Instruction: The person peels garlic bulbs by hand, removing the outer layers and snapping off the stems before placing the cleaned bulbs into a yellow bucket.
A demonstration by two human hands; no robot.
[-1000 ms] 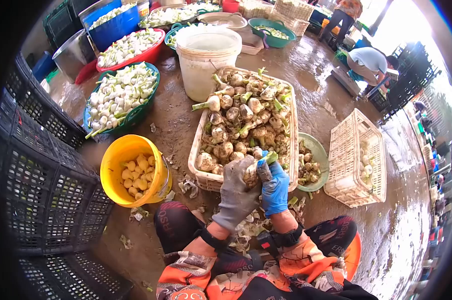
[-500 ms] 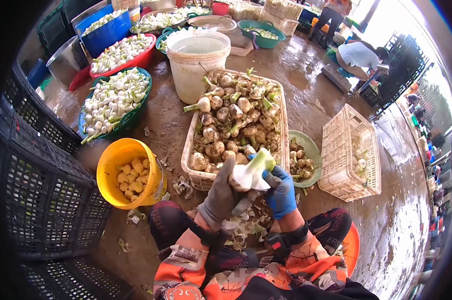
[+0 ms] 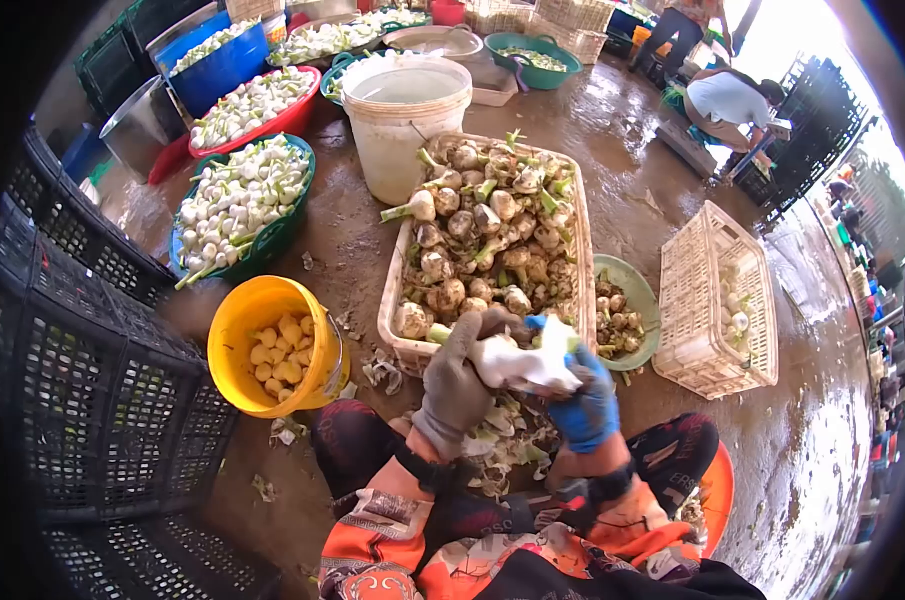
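My left hand (image 3: 459, 378), in a grey glove, grips a white bulb vegetable (image 3: 517, 362) from its left side. My right hand (image 3: 584, 398), in a blue glove, holds the same bulb from the right, pulling at its pale outer skin. Both hands hover just in front of a white basket (image 3: 392, 310) piled with unpeeled, dirty bulbs with green stalks. Peelings (image 3: 497, 445) lie heaped on the floor between my knees. A yellow bucket (image 3: 234, 330) with peeled yellowish pieces stands to my left.
Black crates (image 3: 82, 360) stack along the left. A teal basket (image 3: 272, 235) and a red tub (image 3: 272, 115) hold cleaned white bulbs. A white bucket (image 3: 402, 140), green bowl (image 3: 637, 290) and tilted white basket (image 3: 717, 300) stand around. A person (image 3: 732, 100) crouches on the wet floor at far right.
The bulb went from dirty to white as its outer skin came off. My right hand moved down and right, pulling the skin away; my left hand turned the bulb.
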